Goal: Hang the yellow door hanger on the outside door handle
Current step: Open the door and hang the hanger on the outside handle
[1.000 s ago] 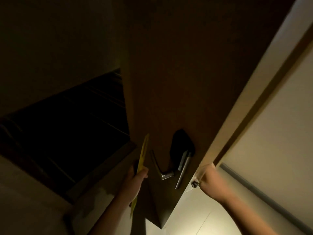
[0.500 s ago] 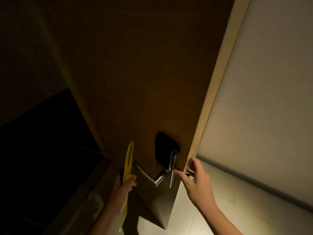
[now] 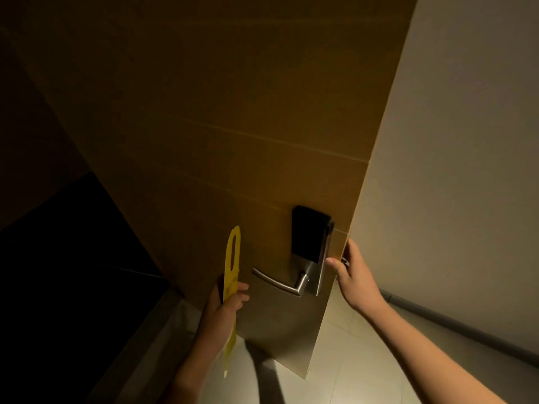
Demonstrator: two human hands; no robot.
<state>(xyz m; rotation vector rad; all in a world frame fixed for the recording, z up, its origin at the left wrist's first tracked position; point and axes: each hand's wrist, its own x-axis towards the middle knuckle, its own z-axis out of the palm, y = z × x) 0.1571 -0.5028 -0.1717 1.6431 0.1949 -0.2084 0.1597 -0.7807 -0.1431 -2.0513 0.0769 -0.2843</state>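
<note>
My left hand [image 3: 224,309] grips the yellow door hanger [image 3: 232,258] around its middle, holding it upright and edge-on, its slotted loop at the top. The hanger stands just left of the silver lever handle [image 3: 278,282], apart from it. The handle sticks out leftward from a black lock plate [image 3: 307,233] on the brown wooden door [image 3: 218,126]. My right hand [image 3: 351,274] clasps the door's free edge beside the lock, thumb on the near face and fingers wrapped behind.
A pale wall [image 3: 466,141] with a grey skirting strip [image 3: 466,330] runs along the right. Light floor tiles [image 3: 344,360] lie below the door. A dark room opening [image 3: 64,272] fills the lower left, with a threshold strip [image 3: 151,336] at its edge.
The door has swung so its face turns more toward me. My right hand has gone from reaching around the edge to clasping it by the lock. The hanger stays upright in my left hand.
</note>
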